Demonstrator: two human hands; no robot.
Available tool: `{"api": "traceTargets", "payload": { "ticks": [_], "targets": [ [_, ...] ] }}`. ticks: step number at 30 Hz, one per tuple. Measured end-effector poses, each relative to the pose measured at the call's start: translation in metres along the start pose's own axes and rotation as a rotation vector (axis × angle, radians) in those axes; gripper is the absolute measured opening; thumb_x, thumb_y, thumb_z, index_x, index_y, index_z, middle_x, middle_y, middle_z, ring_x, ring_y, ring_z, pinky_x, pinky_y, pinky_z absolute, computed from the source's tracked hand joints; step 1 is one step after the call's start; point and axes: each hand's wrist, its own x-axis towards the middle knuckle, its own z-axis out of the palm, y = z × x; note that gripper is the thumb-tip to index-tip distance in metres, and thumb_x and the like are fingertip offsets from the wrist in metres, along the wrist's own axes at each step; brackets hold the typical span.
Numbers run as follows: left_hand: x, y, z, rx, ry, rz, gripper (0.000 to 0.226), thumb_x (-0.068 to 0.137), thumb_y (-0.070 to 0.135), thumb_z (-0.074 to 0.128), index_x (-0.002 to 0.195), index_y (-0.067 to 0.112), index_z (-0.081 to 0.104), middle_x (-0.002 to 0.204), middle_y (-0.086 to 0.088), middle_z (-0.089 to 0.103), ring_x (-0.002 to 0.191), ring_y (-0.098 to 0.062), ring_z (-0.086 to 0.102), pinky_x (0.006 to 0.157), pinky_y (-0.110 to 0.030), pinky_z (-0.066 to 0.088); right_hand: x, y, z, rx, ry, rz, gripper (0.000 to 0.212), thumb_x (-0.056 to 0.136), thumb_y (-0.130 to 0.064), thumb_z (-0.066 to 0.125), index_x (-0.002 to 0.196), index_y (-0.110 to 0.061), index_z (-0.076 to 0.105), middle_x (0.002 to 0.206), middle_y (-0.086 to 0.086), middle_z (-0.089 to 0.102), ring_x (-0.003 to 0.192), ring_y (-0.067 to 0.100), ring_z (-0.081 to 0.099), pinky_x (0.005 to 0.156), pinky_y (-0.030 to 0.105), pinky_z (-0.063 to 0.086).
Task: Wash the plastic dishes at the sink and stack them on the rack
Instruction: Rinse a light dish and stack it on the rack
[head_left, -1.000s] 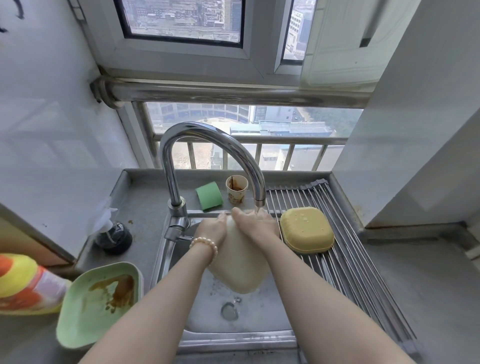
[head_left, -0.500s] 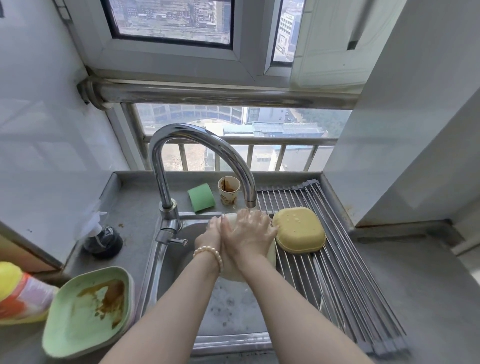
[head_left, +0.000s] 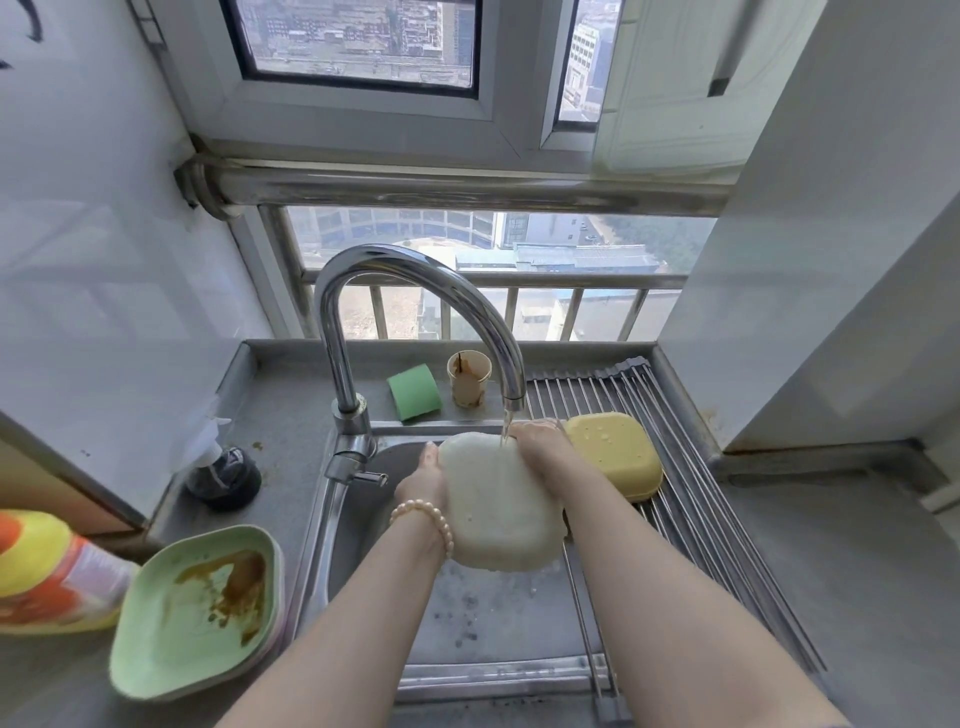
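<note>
A cream plastic dish (head_left: 498, 504) is held over the sink (head_left: 493, 618), its underside toward me, under the water running from the faucet (head_left: 415, 312). My left hand (head_left: 426, 478) grips its left edge, fingers hidden behind it. My right hand (head_left: 540, 447) holds its upper right edge, where the stream lands. A yellow dish (head_left: 615, 454) lies upside down on the roll-up rack (head_left: 691, 499) to the right. A dirty green dish (head_left: 197, 608) with brown sauce sits on the counter to the left.
A green sponge (head_left: 414, 397) and a stained paper cup (head_left: 469, 384) stand behind the sink. A dark soap pump (head_left: 223, 470) is on the left counter, and a yellow-orange bottle (head_left: 47, 571) lies at the left edge. A white wall closes the right side.
The cream dish has been turned so its underside faces me and sits lower over the sink. My right hand slid from its face to the upper right edge.
</note>
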Motion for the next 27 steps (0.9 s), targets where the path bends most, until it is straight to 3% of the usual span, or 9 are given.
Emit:
{"api": "traceTargets", "payload": {
  "ticks": [2, 4, 7, 9, 14, 17, 19, 23, 27],
  "targets": [
    [0.004, -0.001, 0.001, -0.022, 0.003, -0.022, 0.062, 0.091, 0.053, 0.051, 0.123, 0.0, 0.057, 0.119, -0.014, 0.061, 0.101, -0.028, 0.059, 0.092, -0.035, 0.048, 0.001, 0.008, 0.006, 0.127, 0.066, -0.042, 0.035, 0.1, -0.024, 0.039, 0.116, -0.006, 0.064, 0.125, 0.013, 0.061, 0.119, 0.031, 0.053, 0.079, 0.024, 0.042],
    [0.003, 0.002, 0.001, -0.054, 0.016, -0.037, 0.057, 0.093, 0.048, 0.049, 0.12, -0.001, 0.056, 0.106, -0.012, 0.059, 0.089, -0.025, 0.056, 0.077, -0.031, 0.045, -0.012, 0.009, 0.021, 0.084, 0.246, -0.062, 0.044, 0.101, -0.039, 0.03, 0.118, -0.012, 0.06, 0.122, 0.013, 0.061, 0.113, 0.032, 0.055, 0.085, 0.032, 0.041],
    [0.003, 0.005, 0.004, -0.084, 0.076, -0.056, 0.06, 0.096, 0.047, 0.043, 0.122, -0.005, 0.053, 0.117, -0.014, 0.058, 0.104, -0.031, 0.058, 0.085, -0.034, 0.045, -0.037, 0.009, 0.043, -0.162, 0.405, -0.122, 0.058, 0.097, -0.055, 0.026, 0.137, -0.015, 0.038, 0.133, 0.015, 0.046, 0.12, 0.033, 0.047, 0.092, 0.041, 0.04],
    [0.001, 0.004, 0.002, -0.09, 0.092, -0.066, 0.066, 0.098, 0.05, 0.037, 0.127, -0.007, 0.049, 0.128, -0.019, 0.055, 0.117, -0.034, 0.054, 0.092, -0.037, 0.042, -0.044, 0.013, 0.05, -0.213, 0.401, -0.128, 0.067, 0.093, -0.061, 0.03, 0.143, -0.016, 0.032, 0.135, 0.016, 0.041, 0.121, 0.034, 0.044, 0.094, 0.043, 0.041],
    [-0.003, 0.001, 0.002, -0.124, 0.123, -0.088, 0.068, 0.097, 0.053, 0.039, 0.128, -0.007, 0.05, 0.13, -0.02, 0.055, 0.118, -0.034, 0.054, 0.1, -0.04, 0.043, -0.02, 0.03, 0.031, 0.16, 0.263, 0.026, 0.069, 0.088, -0.068, 0.039, 0.118, -0.008, 0.058, 0.114, 0.013, 0.063, 0.103, 0.03, 0.058, 0.082, 0.033, 0.042],
    [-0.008, 0.006, 0.006, 0.012, 0.182, 0.091, 0.059, 0.099, 0.045, 0.04, 0.12, -0.008, 0.056, 0.123, -0.022, 0.059, 0.112, -0.034, 0.057, 0.087, -0.033, 0.043, -0.01, 0.03, 0.029, 0.503, 0.142, 0.178, 0.078, 0.085, -0.073, 0.04, 0.106, -0.001, 0.061, 0.108, 0.013, 0.064, 0.098, 0.03, 0.058, 0.09, 0.037, 0.048],
    [-0.022, 0.009, 0.009, 0.222, 0.211, 0.317, 0.058, 0.097, 0.048, 0.043, 0.118, -0.004, 0.057, 0.12, -0.02, 0.06, 0.107, -0.033, 0.057, 0.078, -0.032, 0.039, -0.006, 0.028, 0.032, 0.662, 0.131, 0.251, 0.084, 0.082, -0.074, 0.043, 0.112, 0.002, 0.058, 0.107, 0.012, 0.064, 0.097, 0.03, 0.06, 0.092, 0.04, 0.05],
    [-0.036, -0.006, 0.017, 0.584, 0.19, 0.582, 0.087, 0.081, 0.058, 0.061, 0.146, 0.009, 0.03, 0.14, -0.016, 0.037, 0.126, -0.032, 0.04, 0.098, -0.037, 0.037, -0.008, 0.02, 0.025, 0.717, 0.249, 0.245, 0.059, 0.098, -0.048, 0.043, 0.121, 0.005, 0.055, 0.119, 0.015, 0.061, 0.111, 0.035, 0.058, 0.095, 0.039, 0.048],
    [-0.043, -0.017, 0.031, 0.834, 0.179, 0.729, 0.084, 0.092, 0.059, 0.039, 0.154, 0.015, 0.002, 0.155, -0.015, 0.018, 0.138, -0.032, 0.023, 0.109, -0.04, 0.026, -0.014, 0.021, 0.021, 0.696, 0.404, 0.233, 0.057, 0.102, -0.041, 0.036, 0.116, 0.01, 0.057, 0.116, 0.02, 0.063, 0.11, 0.038, 0.058, 0.097, 0.044, 0.045]
  ]
}}
